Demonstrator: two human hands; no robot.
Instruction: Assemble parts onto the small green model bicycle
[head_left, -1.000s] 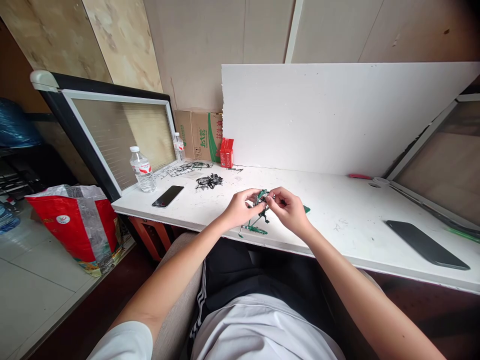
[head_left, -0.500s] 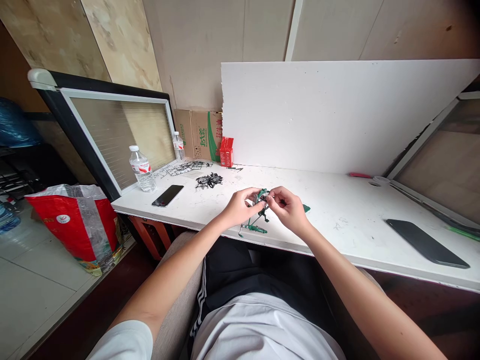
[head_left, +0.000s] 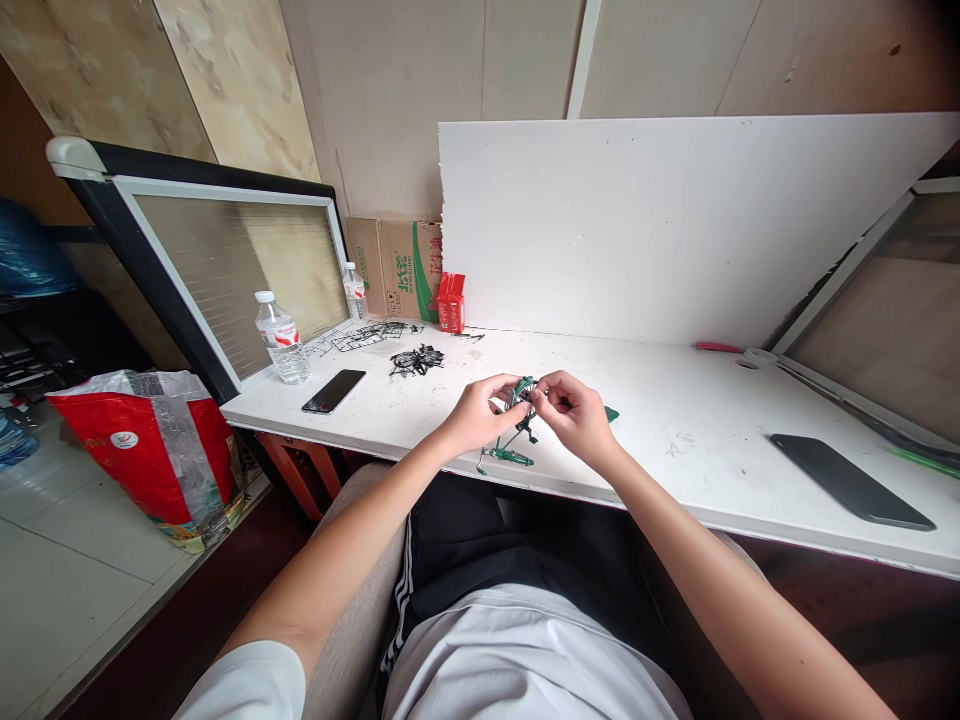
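A small green model bicycle is held over the near edge of the white table, tilted, with its wheel end up between my hands. My left hand is closed around the wheel end from the left, thumb and fingers on either side of it. From the right, my right hand pinches at the same wheel, with its fingertips close to the hub. Whether a separate small part sits in that pinch is hidden by the fingers. A flat green piece shows just beyond my right hand.
On the white table lie black model parts, black part frames, a phone and a dark flat slab. Water bottles and a red box stand behind. A white board rises at the back.
Both hands and the model bicycle keep nearly the same place and pose. The view has shifted very slightly.
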